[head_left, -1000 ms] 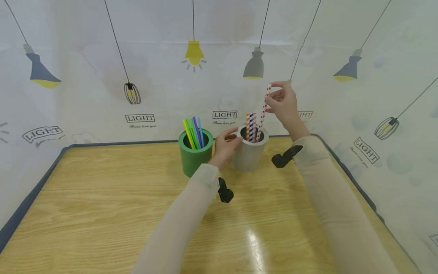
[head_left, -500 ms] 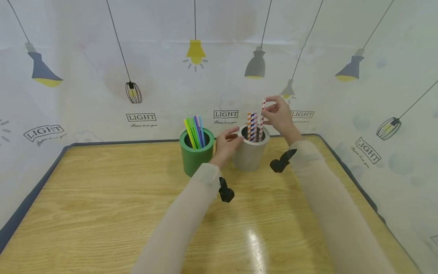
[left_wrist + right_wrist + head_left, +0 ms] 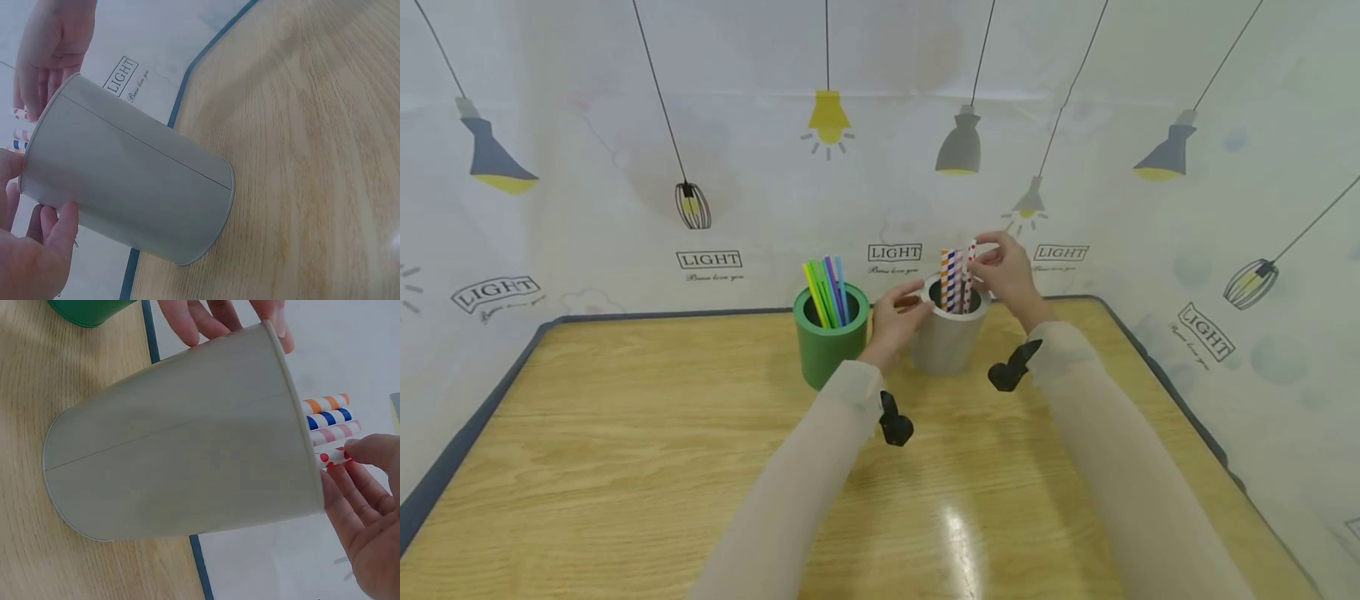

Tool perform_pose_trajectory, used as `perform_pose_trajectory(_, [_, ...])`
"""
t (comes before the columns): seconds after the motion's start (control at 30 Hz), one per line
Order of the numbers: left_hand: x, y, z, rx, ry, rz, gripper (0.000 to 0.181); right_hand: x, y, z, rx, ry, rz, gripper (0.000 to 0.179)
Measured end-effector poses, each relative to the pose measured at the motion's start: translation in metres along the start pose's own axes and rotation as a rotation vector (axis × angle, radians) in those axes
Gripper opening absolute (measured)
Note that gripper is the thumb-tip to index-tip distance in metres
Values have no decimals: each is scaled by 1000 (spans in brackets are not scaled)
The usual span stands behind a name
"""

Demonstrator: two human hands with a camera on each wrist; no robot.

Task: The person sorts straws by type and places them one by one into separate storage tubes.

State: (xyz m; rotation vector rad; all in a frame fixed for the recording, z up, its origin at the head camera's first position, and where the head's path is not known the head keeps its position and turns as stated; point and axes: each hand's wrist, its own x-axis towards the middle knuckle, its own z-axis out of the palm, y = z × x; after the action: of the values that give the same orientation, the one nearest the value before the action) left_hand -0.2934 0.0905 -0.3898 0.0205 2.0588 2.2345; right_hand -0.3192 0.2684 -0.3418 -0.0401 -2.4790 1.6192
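Note:
A grey cup [image 3: 945, 346] stands upright on the table, with several paper straws inside: orange-striped [image 3: 326, 403], blue-striped [image 3: 330, 419], pink-striped [image 3: 337, 432] and red-dotted [image 3: 331, 457]. My right hand [image 3: 1006, 271] pinches the upper end of the red-dotted straw between thumb and fingers, just above the rim; the straw's lower part is hidden in the cup. On the cup's left side my left hand [image 3: 895, 321] holds it near the rim, thumb in front and fingers round the side and back. In the left wrist view, its fingers [image 3: 59, 234] touch the wall.
A green cup [image 3: 833, 354] holding several plain coloured straws [image 3: 826, 292] stands close to the left of my left hand. Both cups are near the back edge of the wooden table [image 3: 662, 450]. A cloth printed with lamps [image 3: 760, 167] rises behind.
My right hand has moved down and slightly left, lowering the red-dotted straw deeper into the grey cup. The left hand stays at the cup's side.

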Motion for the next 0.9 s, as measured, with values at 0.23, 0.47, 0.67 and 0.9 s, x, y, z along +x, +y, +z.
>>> perform_pose_trajectory(0.23, [1,-1,1,-7,5,1,39,0,5,2,-68,8,-14,41])
perform_pose_trajectory(0.47, [1,-2,1,-12,2,6,39,-1,4,6,-177,11,14,38])
perform_pose_trajectory(0.67, [1,-1,0,-32,2,6,39,0,2,8,-211,-24,20,39])
perform_pose_trajectory(0.9, [0,2,-4,-31,-5,-45,40,0,-1,4,-188,-83,11,45])
